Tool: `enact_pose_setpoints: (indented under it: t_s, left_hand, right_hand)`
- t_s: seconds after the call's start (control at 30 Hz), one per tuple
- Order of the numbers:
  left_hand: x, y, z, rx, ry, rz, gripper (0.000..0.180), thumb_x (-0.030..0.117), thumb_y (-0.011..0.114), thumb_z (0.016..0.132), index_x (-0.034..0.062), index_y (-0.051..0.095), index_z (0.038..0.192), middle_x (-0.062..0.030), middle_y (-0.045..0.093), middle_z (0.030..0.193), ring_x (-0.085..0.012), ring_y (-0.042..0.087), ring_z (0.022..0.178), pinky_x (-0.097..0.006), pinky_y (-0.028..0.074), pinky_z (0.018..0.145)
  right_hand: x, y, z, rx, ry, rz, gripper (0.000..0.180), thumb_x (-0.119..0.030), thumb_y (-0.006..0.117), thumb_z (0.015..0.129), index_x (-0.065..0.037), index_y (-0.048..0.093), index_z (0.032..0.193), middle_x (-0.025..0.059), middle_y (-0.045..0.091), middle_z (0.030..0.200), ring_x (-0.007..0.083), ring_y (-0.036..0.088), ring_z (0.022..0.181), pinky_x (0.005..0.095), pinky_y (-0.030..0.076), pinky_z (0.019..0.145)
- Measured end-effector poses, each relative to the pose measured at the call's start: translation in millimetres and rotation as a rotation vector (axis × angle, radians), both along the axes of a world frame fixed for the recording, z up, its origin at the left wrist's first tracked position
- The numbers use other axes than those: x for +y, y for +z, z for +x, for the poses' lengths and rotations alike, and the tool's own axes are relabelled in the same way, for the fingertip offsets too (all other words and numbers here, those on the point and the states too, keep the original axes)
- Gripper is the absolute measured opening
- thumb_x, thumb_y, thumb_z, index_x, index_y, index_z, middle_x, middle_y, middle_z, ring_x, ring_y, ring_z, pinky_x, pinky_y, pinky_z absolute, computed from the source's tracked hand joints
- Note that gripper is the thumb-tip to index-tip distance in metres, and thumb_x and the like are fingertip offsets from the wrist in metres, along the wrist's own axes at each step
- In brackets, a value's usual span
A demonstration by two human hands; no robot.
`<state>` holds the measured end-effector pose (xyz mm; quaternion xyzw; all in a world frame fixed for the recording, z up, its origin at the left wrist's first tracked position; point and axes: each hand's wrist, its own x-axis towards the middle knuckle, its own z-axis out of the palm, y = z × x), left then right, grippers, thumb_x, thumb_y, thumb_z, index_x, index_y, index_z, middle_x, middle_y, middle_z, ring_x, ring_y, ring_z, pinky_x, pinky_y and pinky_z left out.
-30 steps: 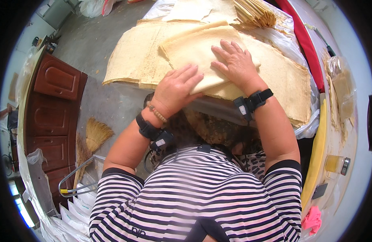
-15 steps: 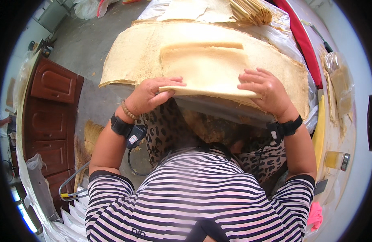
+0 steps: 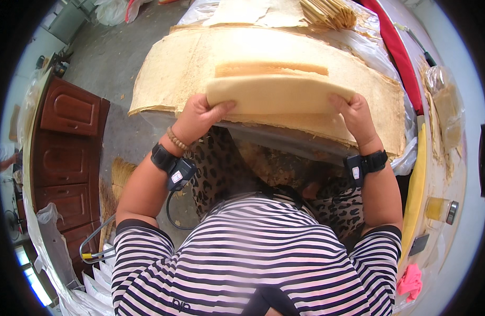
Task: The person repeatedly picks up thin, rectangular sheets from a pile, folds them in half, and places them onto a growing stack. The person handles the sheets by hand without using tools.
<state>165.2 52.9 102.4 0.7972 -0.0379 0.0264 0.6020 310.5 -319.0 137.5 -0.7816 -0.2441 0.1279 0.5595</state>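
A pale tan, flexible folded sheet (image 3: 276, 96) is stretched between my two hands, tilted up over a stack of large thin tan sheets (image 3: 168, 68). My left hand (image 3: 203, 109) is closed on its left end, thumb on the near face and fingers hidden behind. At the right end my right hand (image 3: 354, 111) pinches it the same way. Behind its upper edge a rolled or folded edge (image 3: 271, 69) of similar material shows on the stack; I cannot tell whether it is the same piece.
A fanned bundle of folded tan sheets (image 3: 329, 14) lies at the far end. Along the right are a red cloth strip (image 3: 395, 47), a jar of yellowish liquid (image 3: 441, 210) and a pink cloth (image 3: 409, 282). Reddish-brown cabinets (image 3: 68, 158) stand left, near a straw broom (image 3: 121, 176).
The near edge of the folded sheet has been raised and turned upward, away from me. Both hands have gone from lying along that edge to gripping the ends with thumbs in front.
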Motion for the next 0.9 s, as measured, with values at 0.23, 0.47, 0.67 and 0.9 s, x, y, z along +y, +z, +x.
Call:
enact_pose_setpoints:
  t_s: [0.23, 0.47, 0.67, 0.9]
  left_hand:
    - [-18, -4, 26, -0.086, 0.25, -0.067, 0.035, 0.022, 0.072, 0.106, -0.0023, 0.071, 0.131, -0.0029, 0.077, 0.113, -0.0076, 0.067, 0.099, -0.027, 0.057, 0.085]
    - [-1, 0, 1, -0.112, -0.11, -0.166, 0.039, 0.009, 0.08, 0.099, 0.0007, 0.069, 0.135, -0.0012, 0.076, 0.118, -0.01, 0.068, 0.105, -0.029, 0.059, 0.089]
    - [-5, 2, 12, -0.052, -0.097, -0.13, 0.033, 0.003, 0.081, 0.095, 0.0019, 0.075, 0.127, -0.0032, 0.078, 0.118, -0.0102, 0.07, 0.107, -0.029, 0.059, 0.094]
    - [-6, 4, 13, -0.479, -0.301, 0.418, 0.033, 0.0, 0.077, 0.087, 0.0143, 0.082, 0.116, -0.0065, 0.081, 0.119, -0.0343, 0.072, 0.123, -0.044, 0.058, 0.104]
  right_hand:
    - [39, -11, 31, 0.045, -0.185, -0.022, 0.032, -0.021, 0.072, 0.105, 0.004, 0.075, 0.125, 0.002, 0.077, 0.107, 0.0076, 0.064, 0.094, 0.0278, 0.054, 0.086]
    - [25, -20, 22, 0.08, -0.1, 0.138, 0.03, -0.021, 0.071, 0.107, 0.001, 0.075, 0.127, -0.0005, 0.076, 0.111, 0.0063, 0.066, 0.098, 0.0251, 0.054, 0.087]
    - [3, 10, 32, 0.352, 0.043, 0.036, 0.032, -0.023, 0.067, 0.11, -0.001, 0.074, 0.131, 0.0014, 0.077, 0.115, 0.0092, 0.068, 0.103, 0.0273, 0.054, 0.095]
    - [26, 60, 49, 0.263, 0.867, 0.145, 0.081, -0.061, 0.028, 0.114, 0.001, 0.038, 0.165, 0.0244, 0.056, 0.157, 0.0355, 0.054, 0.148, 0.0447, 0.04, 0.123]
